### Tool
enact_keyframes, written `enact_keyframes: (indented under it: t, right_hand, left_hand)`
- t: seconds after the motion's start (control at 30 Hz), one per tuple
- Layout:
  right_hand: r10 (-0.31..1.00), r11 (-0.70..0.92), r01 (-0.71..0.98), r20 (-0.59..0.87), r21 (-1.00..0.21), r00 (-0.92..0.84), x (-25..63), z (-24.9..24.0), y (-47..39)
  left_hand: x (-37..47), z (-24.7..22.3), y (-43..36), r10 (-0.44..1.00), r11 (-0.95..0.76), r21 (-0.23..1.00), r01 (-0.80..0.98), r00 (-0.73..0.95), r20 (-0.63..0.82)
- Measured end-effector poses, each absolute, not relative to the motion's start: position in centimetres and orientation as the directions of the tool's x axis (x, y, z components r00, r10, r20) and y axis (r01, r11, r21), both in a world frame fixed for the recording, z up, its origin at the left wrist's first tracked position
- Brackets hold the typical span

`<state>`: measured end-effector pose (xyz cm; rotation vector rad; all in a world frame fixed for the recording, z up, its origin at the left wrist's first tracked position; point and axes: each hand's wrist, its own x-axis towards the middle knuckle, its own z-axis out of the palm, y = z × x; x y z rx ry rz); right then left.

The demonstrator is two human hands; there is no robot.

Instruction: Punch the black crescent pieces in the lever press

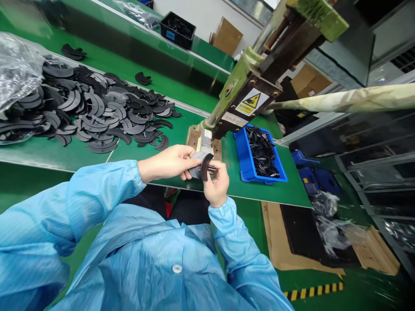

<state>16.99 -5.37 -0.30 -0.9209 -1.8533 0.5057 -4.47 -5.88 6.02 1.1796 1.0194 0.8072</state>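
Note:
My left hand (177,163) pinches a grey curved plastic part (195,171) between thumb and fingers. Close against it, my right hand (218,181) grips a black curved plastic part (206,166), its fingers wrapped round it. Whether the two pieces are joined I cannot tell. Both hands are just in front of the base of a green hand press (241,99), near the table's front edge. A metal fixture (206,139) sits on the press base behind the fingers. To the left spreads a large pile of dark curved parts (106,108).
A blue bin (241,166) of small black pieces stands right of the press. The press's long wrapped lever (340,98) reaches out to the right. A clear plastic bag (19,65) lies at far left. A black crate (177,30) sits on the back shelf.

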Motion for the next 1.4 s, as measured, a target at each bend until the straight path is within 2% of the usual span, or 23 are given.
enact_keyframes:
  t: [0.1,0.2,0.23,0.3,0.4,0.53,0.7,0.83,0.9,0.97,1.07,1.13,1.27,1.4]
  right_hand:
    - [0.731,0.682,0.380,0.598,-0.625,-0.329,17.9,0.6,-5.0]
    - [0.695,0.719,0.383,0.613,-0.580,-0.375,18.4,0.9,-4.9]
    - [0.687,0.726,0.384,0.618,-0.570,-0.382,18.5,1.0,-4.9]
    - [0.675,0.738,0.381,0.624,-0.557,-0.395,18.5,1.0,-5.0]
    - [0.664,0.747,0.365,0.630,-0.555,-0.402,18.4,1.1,-5.2]
    - [0.679,0.734,0.342,0.644,-0.587,-0.353,18.4,0.8,-5.9]
    - [0.735,0.678,0.318,0.621,-0.663,-0.273,18.5,-0.1,-6.2]
    - [0.785,0.617,0.326,0.533,-0.716,-0.316,19.4,-0.3,-5.5]
    - [0.820,0.571,0.344,0.499,-0.746,-0.280,20.6,-0.6,-4.8]
    - [0.859,0.510,0.368,0.483,-0.778,-0.170,22.3,-1.3,-3.8]
    - [0.892,0.410,0.401,0.452,-0.819,0.013,25.1,-3.0,-2.4]
    - [0.904,0.355,0.416,0.421,-0.837,0.075,26.5,-4.3,-1.7]
    - [0.918,0.302,0.433,0.381,-0.849,0.107,27.6,-5.7,-1.1]
    - [0.921,0.297,0.454,0.377,-0.840,0.094,27.8,-5.8,-1.0]
  left_hand:
    - [-5.2,5.7,-6.1,0.956,0.117,0.988,0.104,0.257,-0.140]
    - [-5.3,5.6,-7.0,0.990,-0.131,0.943,0.307,-0.003,0.139]
    - [-5.1,5.7,-7.3,0.973,-0.201,0.905,0.376,-0.033,0.229]
    - [-4.7,5.9,-7.8,0.950,-0.295,0.849,0.438,0.043,0.308]
    - [-4.1,5.6,-7.6,0.955,-0.293,0.872,0.391,0.172,0.244]
    - [-3.8,4.4,-6.5,0.965,-0.060,0.982,0.177,0.263,0.012]
    - [-3.4,4.1,-6.5,0.974,0.068,0.993,-0.098,0.223,-0.044]
    - [-4.2,4.3,-6.2,0.920,0.188,0.977,-0.101,0.366,-0.139]
    - [-5.4,4.1,-4.7,0.951,0.175,0.982,-0.075,0.272,-0.148]
    - [-7.0,3.8,-2.0,0.978,0.185,0.980,-0.076,0.115,-0.176]
    - [-9.2,3.3,3.9,0.958,0.268,0.959,-0.087,-0.085,-0.275]
    - [-10.0,3.3,8.4,0.929,0.318,0.945,-0.078,-0.176,-0.327]
    - [-9.5,3.6,17.1,0.870,0.359,0.929,-0.087,-0.331,-0.367]
    - [-8.2,3.1,22.6,0.858,0.293,0.948,-0.124,-0.404,-0.318]
